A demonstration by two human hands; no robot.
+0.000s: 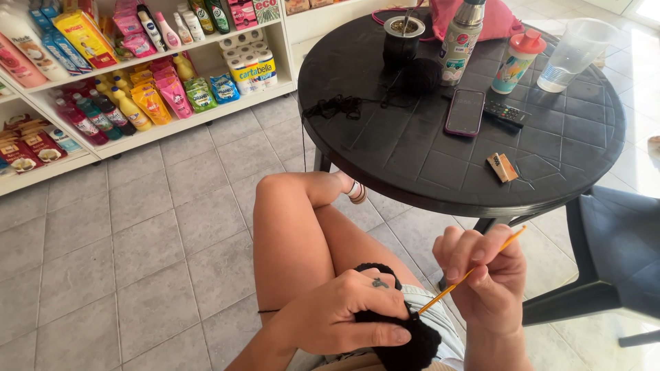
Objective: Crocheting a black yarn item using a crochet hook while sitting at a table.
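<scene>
Left hand (350,316): palm down over the lap, wrist bent inward, fingers (385,335) curled and pinching the black crochet piece (405,340); a thin black band sits on the forearm.

Right hand (481,271): raised just right of the crochet piece, fingers closed on an orange crochet hook (467,275), held like a pencil and slanting down-left, its tip meeting the black work.

Black crochet piece: rests on the lap, below the near edge of the counter (426,165), partly covered by the left hand.

Round black counter, landmark for the rest:
- black yarn ball (421,75), toward its far side, with loose yarn (340,106) trailing to its left edge;
- mate cup with metal straw (403,34), behind the yarn ball;
- steel thermos (460,41), right of the cup;
- smartphone (465,112), near its centre;
- remote control (505,113), just right of the phone;
- clear plastic jug (574,51), at its far right;
- small brown box (502,167), near its front edge.

Shelves of bottles and packets (137,75): left of the counter.
</scene>
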